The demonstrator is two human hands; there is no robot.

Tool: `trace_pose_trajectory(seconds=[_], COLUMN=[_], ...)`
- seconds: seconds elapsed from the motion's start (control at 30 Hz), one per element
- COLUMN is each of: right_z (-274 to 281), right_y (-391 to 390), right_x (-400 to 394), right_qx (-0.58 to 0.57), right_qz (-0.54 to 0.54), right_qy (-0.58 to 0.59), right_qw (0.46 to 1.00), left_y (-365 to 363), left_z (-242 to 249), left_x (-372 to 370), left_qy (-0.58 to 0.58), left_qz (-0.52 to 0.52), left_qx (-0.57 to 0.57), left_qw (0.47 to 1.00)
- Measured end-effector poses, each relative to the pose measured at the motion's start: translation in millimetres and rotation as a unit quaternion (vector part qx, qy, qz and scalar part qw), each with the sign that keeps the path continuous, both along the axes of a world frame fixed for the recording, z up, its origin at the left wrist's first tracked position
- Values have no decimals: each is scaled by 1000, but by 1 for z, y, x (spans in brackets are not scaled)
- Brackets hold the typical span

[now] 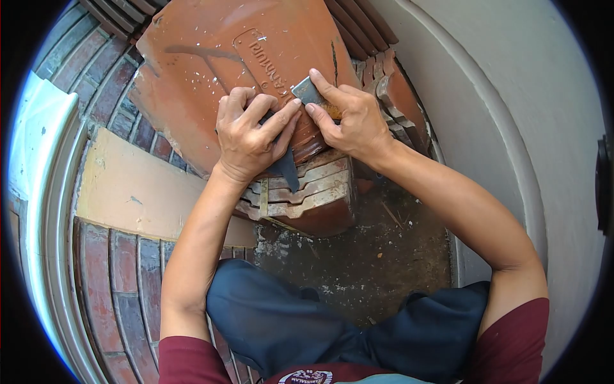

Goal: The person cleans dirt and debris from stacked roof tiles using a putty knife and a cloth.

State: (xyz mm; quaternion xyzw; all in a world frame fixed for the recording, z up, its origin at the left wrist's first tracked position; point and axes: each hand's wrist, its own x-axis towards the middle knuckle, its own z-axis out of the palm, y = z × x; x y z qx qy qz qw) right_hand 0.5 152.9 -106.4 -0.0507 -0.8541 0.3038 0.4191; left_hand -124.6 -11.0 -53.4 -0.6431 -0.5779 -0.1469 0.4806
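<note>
A stack of terracotta roof tiles [185, 77] stands before me, its top tile embossed with lettering and specked white. Over the tile's near part, my right hand [358, 121] pinches a small grey flat plate [308, 91] between thumb and index finger. Something yellowish shows below that thumb. My left hand [252, 134] has its fingers bent together, their tips meeting the plate's near corner. From under its palm a dark grey sheet [289, 169] hangs in a pointed strip over the tile edge; the hand is closed on it, most of the sheet being hidden.
More tiles [403, 102] stand on edge to the right, by a pale curved wall [486, 128]. At left are a brick wall [128, 275], a beige slab [141, 185] and a white moulded frame [54, 166]. Debris dots the dark floor [390, 256] before my knees.
</note>
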Motion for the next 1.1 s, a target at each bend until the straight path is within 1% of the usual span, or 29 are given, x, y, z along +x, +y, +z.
trace_pose_trajectory(seconds=[0.1, 0.2, 0.3, 0.4, 0.5, 0.73, 0.83, 0.93, 1.0, 1.1], right_z=[2, -4, -7, -5, -10, -7, -9, -4, -6, -5], right_y=[2, -4, -4, -3, -6, -3, -7, -3, -5, -5], right_x=[-11, -3, -5, -13, -6, -11, -6, -11, -8, -7], right_qx=[31, -8, -23, -11, -18, -5, -31, 0, -5, -12], right_qz=[-6, 7, 22, 23, 15, 18, 18, 20, 15, 12], right_qy=[58, 29, 57, 87, 61, 89, 71, 89, 78, 74], right_qw=[998, 1000, 998, 996, 998, 996, 997, 996, 997, 997], left_y=[0, 0, 1, 5, 4, 8, 9, 10, 9, 9], left_z=[0, 1, 3, 0, 1, -3, -1, -2, -2, -2], left_x=[4, 6, 7, 8, 9, 10, 9, 9, 11, 12], left_qy=[0, -2, -1, -11, -12, -26, -19, -24, -32, -27], left_qz=[29, 42, 53, 58, 57, 64, 60, 68, 78, 61], left_qx=[-21, -39, -37, -29, -42, -30, -34, -32, -34, -39], left_qw=[999, 998, 998, 998, 997, 997, 997, 997, 996, 997])
